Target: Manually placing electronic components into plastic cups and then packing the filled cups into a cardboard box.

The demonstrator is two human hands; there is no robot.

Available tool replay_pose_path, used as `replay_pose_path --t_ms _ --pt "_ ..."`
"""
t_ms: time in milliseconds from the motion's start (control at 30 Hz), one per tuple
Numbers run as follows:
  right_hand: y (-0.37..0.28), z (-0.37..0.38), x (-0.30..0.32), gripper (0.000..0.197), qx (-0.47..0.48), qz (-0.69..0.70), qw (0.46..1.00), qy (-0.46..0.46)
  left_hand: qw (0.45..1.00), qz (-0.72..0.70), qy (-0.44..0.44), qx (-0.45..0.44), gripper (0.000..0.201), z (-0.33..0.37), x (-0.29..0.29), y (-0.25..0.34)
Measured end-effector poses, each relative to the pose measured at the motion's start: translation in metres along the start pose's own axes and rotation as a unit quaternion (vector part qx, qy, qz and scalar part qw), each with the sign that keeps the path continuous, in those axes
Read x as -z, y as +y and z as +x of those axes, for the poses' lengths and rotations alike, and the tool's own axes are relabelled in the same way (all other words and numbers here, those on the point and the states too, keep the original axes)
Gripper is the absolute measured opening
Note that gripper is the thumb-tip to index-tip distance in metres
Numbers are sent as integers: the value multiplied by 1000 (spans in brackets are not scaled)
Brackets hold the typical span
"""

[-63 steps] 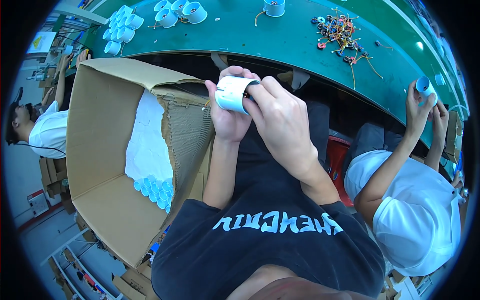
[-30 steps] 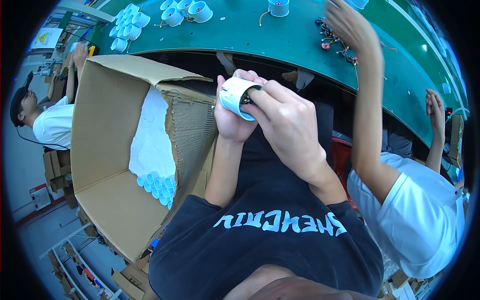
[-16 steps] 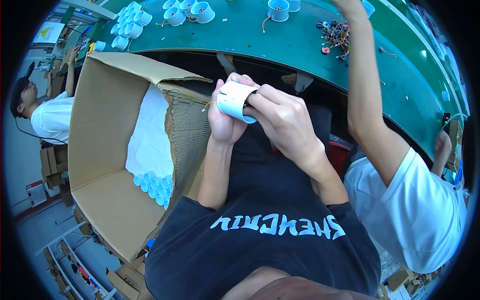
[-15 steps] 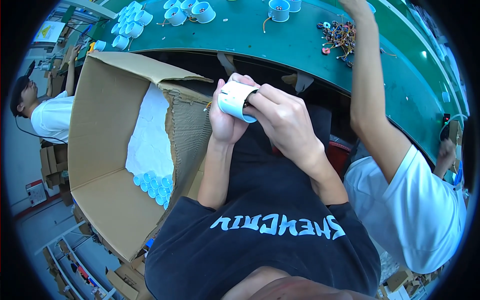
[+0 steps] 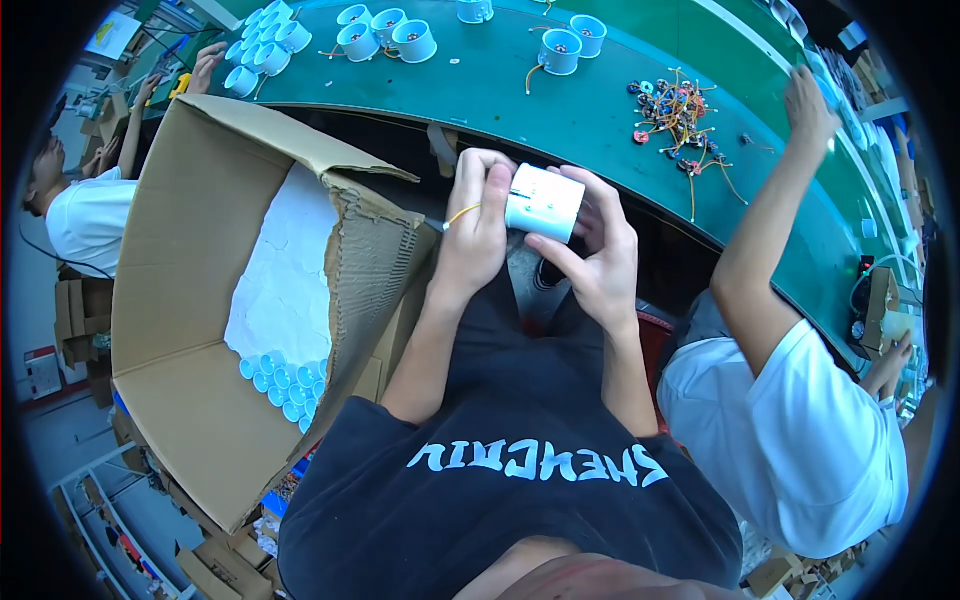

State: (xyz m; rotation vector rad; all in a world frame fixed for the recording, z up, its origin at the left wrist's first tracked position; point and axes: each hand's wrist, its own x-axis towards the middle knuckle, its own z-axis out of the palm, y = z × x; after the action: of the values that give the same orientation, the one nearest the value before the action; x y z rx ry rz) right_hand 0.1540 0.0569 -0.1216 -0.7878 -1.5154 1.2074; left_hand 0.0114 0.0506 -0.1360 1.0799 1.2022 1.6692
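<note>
Between my two hands, above my lap, lies a pale blue plastic cup-shaped housing [image 5: 545, 206], turned on its side with a slot and small holes in its wall. My left hand [image 5: 474, 225] grips its left end, with the thumb along the edge. A yellow-orange wire [image 5: 460, 214] with a small white plug sticks out past that thumb. My right hand [image 5: 610, 245] closes around the right end, its thumb pressed on the lower wall and the other fingers partly hidden behind. The inside of the housing does not show.
To my left stands a large open cardboard box [image 5: 190, 250] with paper and several blue housings [image 5: 285, 385] inside. Across the green table [image 5: 500, 95] are more housings [image 5: 413, 42] and a pile of small wired motors [image 5: 680, 112]. At right, a co-worker's arm [image 5: 765, 220] reaches over the table.
The housing has moved right and turned. My right fingers have come out of its opening and now hold it from outside. The co-worker's arm at right has shifted further right.
</note>
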Motion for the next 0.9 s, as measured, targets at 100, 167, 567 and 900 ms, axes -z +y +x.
replay_pose_path --t_ms 100,167,567,900 --pt "-1 -4 9 65 -25 -75 997 15 972 216 -84 27 39 4 20 5" --pt "-2 -4 9 64 -17 -102 995 12 979 192 -69 -7 37 4 23 6" --pt "-11 29 -4 61 92 -325 940 49 937 277 -55 -206 21 22 11 13" --pt "41 163 -37 59 98 -345 933 16 934 275 198 -114 19 147 35 -40"
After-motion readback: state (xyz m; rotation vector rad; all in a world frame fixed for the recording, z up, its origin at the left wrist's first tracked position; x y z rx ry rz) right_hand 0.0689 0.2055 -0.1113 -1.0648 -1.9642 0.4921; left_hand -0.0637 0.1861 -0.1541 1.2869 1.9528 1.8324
